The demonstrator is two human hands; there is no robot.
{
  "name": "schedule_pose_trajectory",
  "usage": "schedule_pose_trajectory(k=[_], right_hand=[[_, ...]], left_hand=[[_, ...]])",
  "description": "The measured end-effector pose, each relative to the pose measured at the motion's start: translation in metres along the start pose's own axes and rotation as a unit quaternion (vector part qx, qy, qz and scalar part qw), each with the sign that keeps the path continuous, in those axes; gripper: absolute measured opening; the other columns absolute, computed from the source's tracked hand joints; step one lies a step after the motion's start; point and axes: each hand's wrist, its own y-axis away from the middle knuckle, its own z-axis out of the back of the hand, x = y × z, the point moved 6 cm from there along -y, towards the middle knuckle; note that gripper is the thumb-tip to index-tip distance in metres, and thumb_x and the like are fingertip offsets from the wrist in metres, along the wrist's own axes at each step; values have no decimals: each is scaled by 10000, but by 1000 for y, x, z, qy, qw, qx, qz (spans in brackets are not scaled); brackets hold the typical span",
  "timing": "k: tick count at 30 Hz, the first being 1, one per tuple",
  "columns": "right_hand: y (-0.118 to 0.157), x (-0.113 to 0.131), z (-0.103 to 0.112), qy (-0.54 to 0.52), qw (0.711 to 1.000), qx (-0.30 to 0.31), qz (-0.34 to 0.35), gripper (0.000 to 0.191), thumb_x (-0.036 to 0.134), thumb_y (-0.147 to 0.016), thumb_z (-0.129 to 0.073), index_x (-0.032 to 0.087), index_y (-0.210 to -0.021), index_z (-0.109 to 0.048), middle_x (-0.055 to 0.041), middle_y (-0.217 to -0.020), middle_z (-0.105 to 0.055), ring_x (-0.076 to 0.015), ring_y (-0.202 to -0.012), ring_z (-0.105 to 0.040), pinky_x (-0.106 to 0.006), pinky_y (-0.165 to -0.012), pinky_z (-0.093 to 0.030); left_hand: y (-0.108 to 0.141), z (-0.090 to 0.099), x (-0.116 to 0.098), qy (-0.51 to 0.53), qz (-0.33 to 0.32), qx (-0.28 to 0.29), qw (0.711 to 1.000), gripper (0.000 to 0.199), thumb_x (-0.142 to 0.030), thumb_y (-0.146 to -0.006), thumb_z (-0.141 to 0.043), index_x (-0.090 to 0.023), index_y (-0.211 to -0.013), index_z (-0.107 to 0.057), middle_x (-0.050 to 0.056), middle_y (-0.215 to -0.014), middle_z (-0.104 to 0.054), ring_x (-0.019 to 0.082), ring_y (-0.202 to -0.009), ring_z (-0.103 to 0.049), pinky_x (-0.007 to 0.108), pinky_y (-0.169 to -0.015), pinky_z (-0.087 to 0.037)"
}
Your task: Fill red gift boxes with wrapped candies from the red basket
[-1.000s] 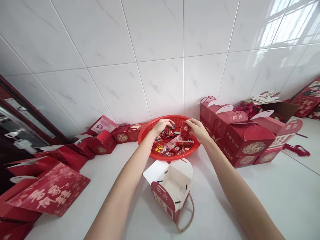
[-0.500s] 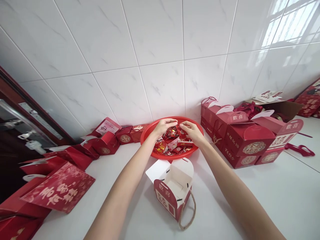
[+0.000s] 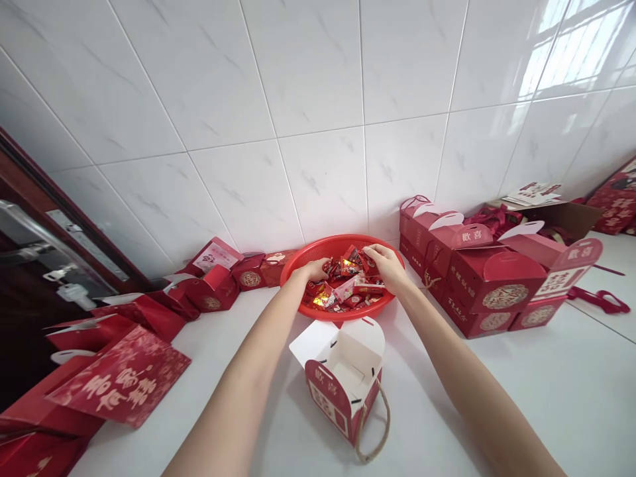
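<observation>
A red plastic basket (image 3: 342, 241) by the wall holds a heap of wrapped candies (image 3: 348, 288), mostly red with some gold and pink. My left hand (image 3: 314, 270) reaches in at its left side, fingers curled round a wrapped candy and partly hidden. At the right side, my right hand (image 3: 385, 265) has its fingers bent and closed on a wrapped candy at the pile's edge. Just in front of the basket, between my forearms, stands an open red gift box (image 3: 342, 391) with a white, bare inside. Its rope handle (image 3: 375, 450) hangs down on the right.
Several red boxes (image 3: 491, 285) are stacked on the right, beside an open carton (image 3: 566, 218) with ribbons. More red boxes (image 3: 213, 288) and a red printed bag (image 3: 124, 377) line the left. Red scissors (image 3: 601, 301) lie far right; a door handle (image 3: 30, 245) is at left.
Both hands were close together above the candies. My left hand has moved left and down into the heap; my right hand has shifted slightly right and lower. The gift box stays in place.
</observation>
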Motion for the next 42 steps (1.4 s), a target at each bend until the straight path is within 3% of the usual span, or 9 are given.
schedule_pose_trajectory(k=[7, 14, 22, 27, 30, 33, 37, 42], right_hand=[[1, 1, -1, -9, 1000, -6, -10, 335, 506, -631, -773, 216, -744, -649, -18, -808, -706, -180, -745, -633, -289, -611, -505], [2, 2, -1, -21, 1000, -9, -7, 338, 506, -609, -782, 217, -742, -669, -21, -840, -725, -192, -808, -642, -272, -618, -497], [1, 1, -1, -26, 1000, -6, -11, 322, 507, -625, -775, 224, -746, -680, -14, -803, -718, -191, -794, -638, -278, -625, -508], [0, 1, 0, -22, 1000, 1, -5, 356, 529, -598, -773, 220, -746, -676, -14, -778, -701, -181, -752, -618, -275, -621, -498], [-1, 0, 0, -13, 1000, 7, -1, 382, 552, -591, -770, 218, -736, -656, -17, -773, -701, -179, -722, -610, -280, -611, -489], [-2, 0, 0, 3, 1000, 13, 9, 382, 557, -598, -757, 218, -735, -645, -10, -768, -695, -169, -715, -600, -272, -618, -468], [0, 4, -4, 36, 998, 34, 24, 340, 532, -618, -731, 221, -697, -617, 7, -731, -667, -156, -695, -572, -267, -627, -440], [8, 13, -11, 88, 992, 70, 51, 278, 469, -645, -712, 217, -639, -592, 22, -654, -600, -144, -645, -511, -281, -635, -408]], left_hand=[[3, -1, -3, -30, 21, 13, 999, 237, -92, -537, -726, -259, -706, -719, 11, -797, -748, 242, -827, -683, 269, -715, -481], [3, -7, -1, -15, 29, 33, 999, 95, -196, -551, -781, -232, -572, -696, -13, -608, -671, 188, -630, -626, 261, -605, -467], [1, -3, -8, 48, 8, -10, 999, 362, -79, -377, -823, -227, -664, -661, -17, -704, -683, 213, -710, -641, 275, -614, -464], [9, 5, -23, 127, -45, -17, 991, 334, -335, -494, -865, -192, -550, -568, -40, -552, -571, 163, -577, -565, 272, -556, -429], [18, 13, -35, 189, -89, -39, 977, 432, -478, -533, -865, -180, -581, -556, -44, -584, -561, 147, -611, -557, 270, -602, -439], [32, 17, -45, 239, -111, -48, 963, 469, -538, -552, -862, -158, -723, -647, -10, -703, -645, 173, -714, -607, 288, -684, -477], [55, 18, -51, 367, -87, -70, 923, 518, -491, -592, -865, -148, -953, -722, 57, -901, -729, 220, -870, -661, 317, -781, -520], [85, 9, -53, 485, -48, -75, 870, 360, -450, -738, -755, -172, -966, -751, 65, -982, -737, 208, -893, -670, 304, -754, -548]])
